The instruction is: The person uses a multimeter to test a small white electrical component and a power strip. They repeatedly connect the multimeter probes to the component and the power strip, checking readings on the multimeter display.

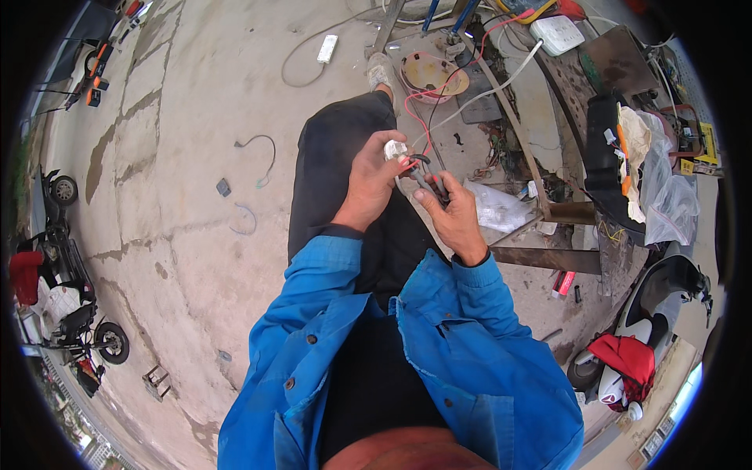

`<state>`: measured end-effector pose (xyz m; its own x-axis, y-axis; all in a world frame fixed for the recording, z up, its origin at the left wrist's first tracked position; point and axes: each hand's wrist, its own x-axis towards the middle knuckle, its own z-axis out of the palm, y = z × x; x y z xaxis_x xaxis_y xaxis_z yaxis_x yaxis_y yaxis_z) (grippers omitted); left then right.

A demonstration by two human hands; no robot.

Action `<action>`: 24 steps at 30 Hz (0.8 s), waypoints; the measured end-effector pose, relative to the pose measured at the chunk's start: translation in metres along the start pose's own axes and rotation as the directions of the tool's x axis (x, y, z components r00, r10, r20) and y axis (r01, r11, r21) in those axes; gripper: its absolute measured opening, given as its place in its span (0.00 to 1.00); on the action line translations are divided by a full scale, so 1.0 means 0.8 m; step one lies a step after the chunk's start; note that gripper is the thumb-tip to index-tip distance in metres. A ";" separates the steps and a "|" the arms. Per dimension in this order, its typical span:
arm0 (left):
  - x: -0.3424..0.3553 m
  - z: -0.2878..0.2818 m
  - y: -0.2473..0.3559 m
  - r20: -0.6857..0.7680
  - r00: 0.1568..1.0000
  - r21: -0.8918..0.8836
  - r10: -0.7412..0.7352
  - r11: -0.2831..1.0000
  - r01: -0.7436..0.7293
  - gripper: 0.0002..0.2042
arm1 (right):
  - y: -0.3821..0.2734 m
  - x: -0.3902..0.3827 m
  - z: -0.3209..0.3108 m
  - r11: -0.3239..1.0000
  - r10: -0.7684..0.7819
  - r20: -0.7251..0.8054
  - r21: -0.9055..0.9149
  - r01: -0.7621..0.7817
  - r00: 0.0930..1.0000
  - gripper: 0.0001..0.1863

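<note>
Blue jacket sleeves point(439, 329) frame both hands over the person's lap: the left hand point(368, 184) pinches a small white connector point(394, 149), while the right hand point(450, 211) clenches dark pliers point(427, 178) whose tips meet it. Red and black wires point(419, 110) trail from there to a round part point(431, 74) on the concrete (taut-looking, so a tug could pull them loose). Squeezed off-centre, the pliers might nick a finger or crack the connector. A cluttered metal frame point(540, 211) crowds the right; scooters point(658, 313) stand well apart.
</note>
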<state>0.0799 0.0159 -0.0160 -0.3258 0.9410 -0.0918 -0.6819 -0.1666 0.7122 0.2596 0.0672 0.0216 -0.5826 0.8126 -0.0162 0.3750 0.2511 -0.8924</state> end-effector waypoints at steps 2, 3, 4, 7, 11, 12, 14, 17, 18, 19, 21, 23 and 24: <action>0.000 0.000 0.000 0.015 1.000 -0.018 0.012 1.000 -0.012 0.19 | 0.001 -0.006 -0.005 0.996 0.033 0.014 0.085 -0.034 0.999 0.14; 0.001 0.002 -0.002 -0.010 1.000 -0.009 0.025 1.000 -0.025 0.18 | 0.002 -0.008 -0.009 0.990 0.031 0.021 0.137 -0.033 0.999 0.14; 0.001 0.003 -0.003 -0.044 0.998 0.000 0.034 0.999 -0.034 0.18 | 0.003 -0.011 -0.014 0.997 -0.026 -0.016 0.068 0.027 1.000 0.12; 0.000 0.004 -0.004 -0.116 0.992 -0.016 0.052 0.998 -0.054 0.17 | 0.006 -0.018 -0.035 0.992 0.111 -0.144 0.074 -0.101 0.983 0.12; -0.004 0.002 0.001 -0.102 0.994 0.000 0.037 0.999 -0.038 0.16 | -0.006 -0.023 -0.068 0.935 0.169 -0.209 0.342 -0.090 0.963 0.16; -0.005 0.001 0.002 -0.089 0.995 -0.008 0.041 0.999 -0.042 0.16 | -0.012 -0.019 -0.077 0.878 0.239 -0.181 0.461 -0.132 0.954 0.17; -0.006 0.001 0.005 -0.082 0.996 -0.011 0.033 0.999 -0.034 0.16 | -0.031 -0.011 -0.097 0.708 0.255 -0.146 0.701 -0.082 0.956 0.18; -0.011 0.000 0.009 -0.089 0.996 -0.016 0.011 1.000 -0.013 0.16 | -0.065 0.008 -0.123 0.577 0.229 -0.233 0.815 0.061 0.945 0.18; -0.011 0.000 0.010 -0.092 0.996 -0.023 0.006 1.000 -0.008 0.17 | -0.078 0.014 -0.130 0.609 0.170 -0.268 0.785 0.113 0.948 0.19; -0.011 0.000 0.011 -0.088 0.996 -0.035 0.010 0.999 -0.013 0.17 | -0.092 0.019 -0.138 0.634 0.113 -0.300 0.756 0.164 0.947 0.21; -0.013 -0.001 0.014 -0.090 0.996 -0.024 0.002 1.000 -0.004 0.17 | -0.120 0.027 -0.149 0.727 0.052 -0.323 0.661 0.186 0.945 0.22; -0.012 0.000 0.015 -0.077 0.997 -0.029 -0.001 1.000 -0.002 0.17 | -0.147 0.042 -0.159 0.811 -0.027 -0.310 0.548 0.203 0.950 0.22; -0.014 0.000 0.017 -0.071 0.997 -0.035 -0.007 0.999 0.004 0.17 | -0.159 0.054 -0.163 0.827 -0.060 -0.282 0.524 0.206 0.957 0.23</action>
<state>0.0745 0.0031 -0.0057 -0.3673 0.9186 -0.1461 -0.7057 -0.1729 0.6870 0.2810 0.1388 0.1930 -0.3770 0.9113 0.1657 -0.1878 0.0999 -0.9771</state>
